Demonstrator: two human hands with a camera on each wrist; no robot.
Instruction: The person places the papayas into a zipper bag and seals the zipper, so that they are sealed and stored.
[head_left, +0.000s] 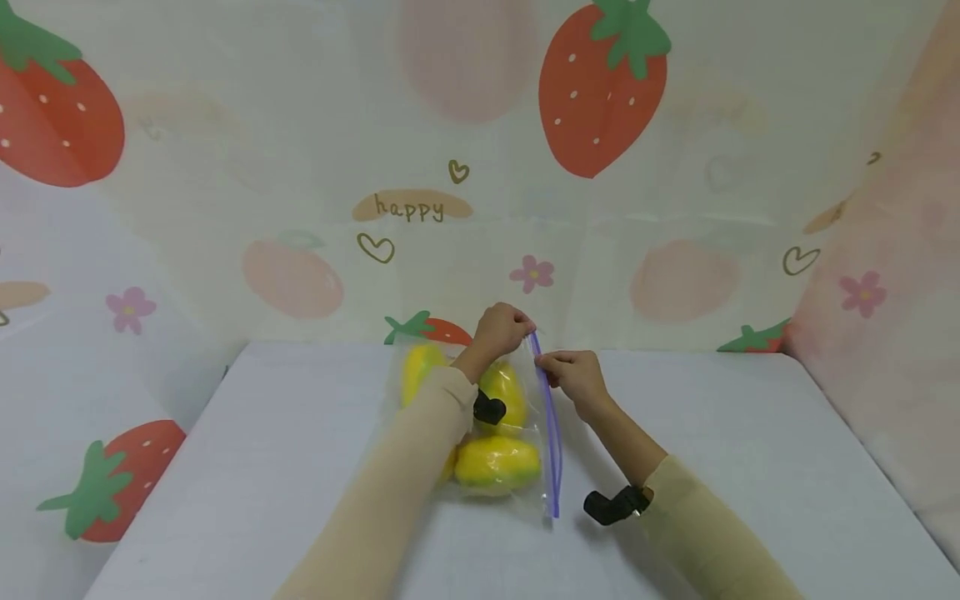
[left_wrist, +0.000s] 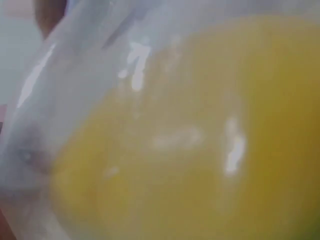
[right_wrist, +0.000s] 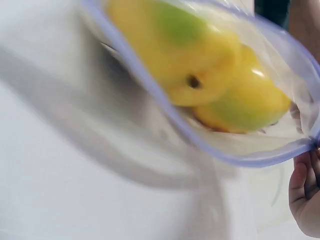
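Observation:
A clear zip bag (head_left: 543, 467) with a purple zip edge lies on the table, holding several yellow-green mangoes (head_left: 497, 465). My left hand (head_left: 498, 333) pinches the far end of the zip edge, its forearm crossing over the bag and hiding part of the fruit. On the right side of the bag, my right hand (head_left: 577, 379) pinches the zip edge a little nearer to me. The bag's mouth gapes in the right wrist view, with two mangoes (right_wrist: 240, 95) inside and my right hand (right_wrist: 306, 195) at its rim. Plastic over a blurred mango (left_wrist: 200, 140) fills the left wrist view.
A white-covered table (head_left: 750, 467) spreads to both sides of the bag. Behind it hangs a strawberry-printed backdrop (head_left: 480, 150), which also covers the left and right sides. A black wrist camera (head_left: 615, 505) is strapped below my right hand.

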